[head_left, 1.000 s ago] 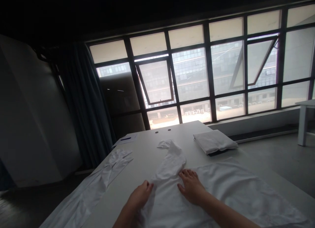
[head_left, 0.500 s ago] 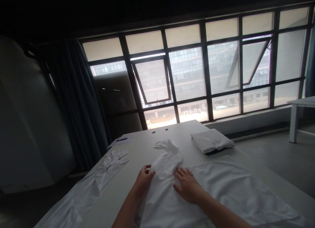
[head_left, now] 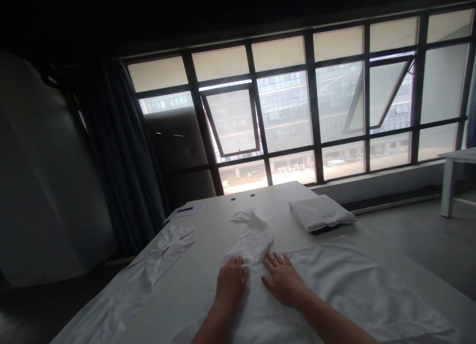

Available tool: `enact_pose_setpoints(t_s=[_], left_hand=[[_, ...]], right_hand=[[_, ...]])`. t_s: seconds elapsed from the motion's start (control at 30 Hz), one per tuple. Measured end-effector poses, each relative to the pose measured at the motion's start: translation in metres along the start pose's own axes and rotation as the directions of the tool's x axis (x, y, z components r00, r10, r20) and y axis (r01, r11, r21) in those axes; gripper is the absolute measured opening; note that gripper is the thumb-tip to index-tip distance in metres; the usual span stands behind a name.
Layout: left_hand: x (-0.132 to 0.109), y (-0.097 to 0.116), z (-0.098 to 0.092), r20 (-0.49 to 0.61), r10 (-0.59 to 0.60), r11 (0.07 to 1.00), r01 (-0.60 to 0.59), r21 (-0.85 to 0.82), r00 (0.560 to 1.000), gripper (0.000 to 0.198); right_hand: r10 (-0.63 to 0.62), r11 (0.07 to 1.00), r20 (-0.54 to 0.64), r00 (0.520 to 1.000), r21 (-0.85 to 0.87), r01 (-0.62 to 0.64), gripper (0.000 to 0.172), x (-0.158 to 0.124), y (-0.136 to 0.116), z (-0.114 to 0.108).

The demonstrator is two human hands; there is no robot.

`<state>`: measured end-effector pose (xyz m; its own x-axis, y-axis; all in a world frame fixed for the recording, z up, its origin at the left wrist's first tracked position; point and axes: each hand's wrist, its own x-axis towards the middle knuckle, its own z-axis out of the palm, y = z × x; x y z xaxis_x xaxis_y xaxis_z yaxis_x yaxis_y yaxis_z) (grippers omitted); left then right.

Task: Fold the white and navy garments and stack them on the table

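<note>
A white cloth garment (head_left: 334, 284) lies spread over the near part of the table, wrinkled on its right side. A narrower sleeve-like part (head_left: 255, 237) reaches away from me and bends left at its far end. My left hand (head_left: 231, 283) is closed at the base of this part, its fingers bent down into the fabric; the fingertips are partly hidden. Close by on the right, my right hand (head_left: 283, 280) lies flat on the garment with fingers spread. A small gap separates the two hands.
A folded white cloth stack (head_left: 322, 212) sits at the right edge of the white table (head_left: 211, 220). Another white garment (head_left: 137, 284) stretches along the left edge. Paper with a pen (head_left: 186, 209) lies at the far left. Windows (head_left: 284, 111) stand behind; another table (head_left: 448, 185) is at right.
My left hand has moved right, from the sleeve-like part's left edge onto the fabric nearer my right hand. Fabric now shows farther left at the bottom. My right hand has stayed put.
</note>
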<state>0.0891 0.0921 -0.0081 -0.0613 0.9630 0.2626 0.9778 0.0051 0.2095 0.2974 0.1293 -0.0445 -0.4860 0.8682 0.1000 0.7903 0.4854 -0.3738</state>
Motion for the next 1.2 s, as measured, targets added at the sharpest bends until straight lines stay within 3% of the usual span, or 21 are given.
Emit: enact_pose_setpoints(t_s=[0.13, 0.3, 0.5, 0.7, 0.8, 0.93, 1.07, 1.2], left_hand=[[-0.035, 0.017, 0.020, 0.117, 0.138, 0.989, -0.143, 0.041, 0.983, 0.053], [-0.043, -0.012, 0.014, 0.298, 0.094, 0.990, -0.122, 0.075, 0.950, 0.071], [-0.042, -0.053, -0.003, 0.306, 0.012, 0.989, -0.057, 0.136, 0.952, 0.074], [-0.045, -0.059, -0.001, 0.278, 0.004, 0.987, -0.048, 0.154, 0.961, 0.073], [-0.045, -0.054, -0.005, 0.281, 0.003, 0.986, -0.050, 0.159, 0.960, 0.073], [-0.046, -0.053, -0.009, 0.283, 0.005, 0.985, -0.053, 0.163, 0.959, 0.073], [-0.046, -0.058, -0.006, 0.276, 0.017, 0.985, -0.063, 0.159, 0.961, 0.073], [-0.045, -0.062, -0.001, 0.267, 0.015, 0.986, -0.058, 0.153, 0.964, 0.073]], right_hand=[[0.017, 0.999, -0.054, 0.998, -0.031, -0.019, 0.065, -0.004, -0.002, 0.000], [-0.045, 0.999, -0.064, 0.997, -0.034, 0.043, 0.062, -0.022, -0.006, -0.001], [0.070, 0.997, 0.031, 0.997, -0.037, -0.069, 0.075, -0.031, 0.003, -0.011], [0.194, 0.966, -0.057, 0.979, -0.163, -0.201, 0.068, -0.020, -0.009, -0.004], [0.098, 0.979, -0.058, 0.994, -0.175, -0.106, 0.066, -0.017, -0.030, 0.010], [-0.072, 0.997, 0.034, 0.997, -0.002, 0.072, 0.078, -0.023, -0.044, 0.021], [-0.052, 0.999, 0.024, 0.998, 0.001, 0.052, 0.085, -0.030, -0.017, 0.009], [0.098, 0.991, -0.013, 0.995, -0.086, -0.099, 0.083, -0.035, 0.051, -0.019]])
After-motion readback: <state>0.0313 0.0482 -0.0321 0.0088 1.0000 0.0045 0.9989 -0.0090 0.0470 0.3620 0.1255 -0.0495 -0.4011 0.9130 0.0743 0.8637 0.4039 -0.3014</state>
